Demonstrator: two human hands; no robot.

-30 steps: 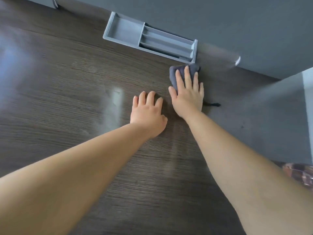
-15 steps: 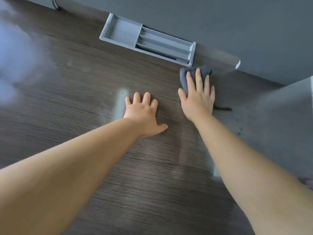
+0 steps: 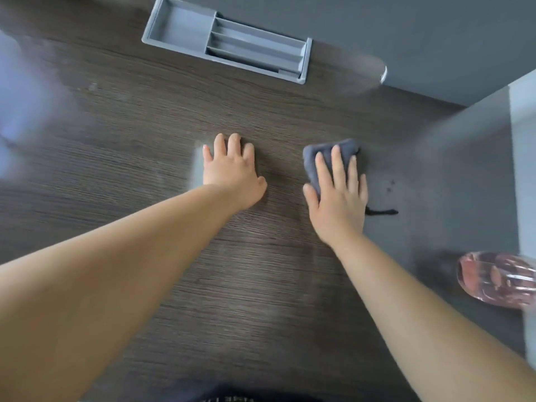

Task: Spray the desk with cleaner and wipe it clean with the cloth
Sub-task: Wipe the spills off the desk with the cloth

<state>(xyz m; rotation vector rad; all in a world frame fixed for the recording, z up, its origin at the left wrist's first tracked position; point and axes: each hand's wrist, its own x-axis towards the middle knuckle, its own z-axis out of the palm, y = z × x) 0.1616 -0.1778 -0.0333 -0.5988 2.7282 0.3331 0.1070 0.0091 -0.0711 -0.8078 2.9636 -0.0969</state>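
At the far left of the desk (image 3: 121, 117) a pale bluish glare is seen on the dark wood grain; whether it is wet film or only reflection cannot be told. Toward the back edge a grey divided tray (image 3: 185, 29) is set against the wall. The left hand (image 3: 232, 172) is laid flat on the wood, fingers straight and slightly spread, with nothing held. It is kept in much the same place as a second ago and is judged to be used as a brace.

To its right the right hand (image 3: 339, 198) is pressed flat on the cloth (image 3: 311, 165), fingers straight and lying close, so the cloth is held down by the palm and is not gripped. The change is found here. In the view of a second ago the cloth is shown just beneath the tray's right end. Now it is drawn back toward the body, well apart from the tray and about level with the left hand. A return stroke is thus indicated, and the wiping is judged to be well under way, with the spraying presumably done.

Just right of the cloth a few dark specks (image 3: 390, 184) are left on a greyer patch, so that strip is judged to need another pass. At the right edge a blurred pink bottle (image 3: 493, 280), probably the cleaner, is brought more fully into view
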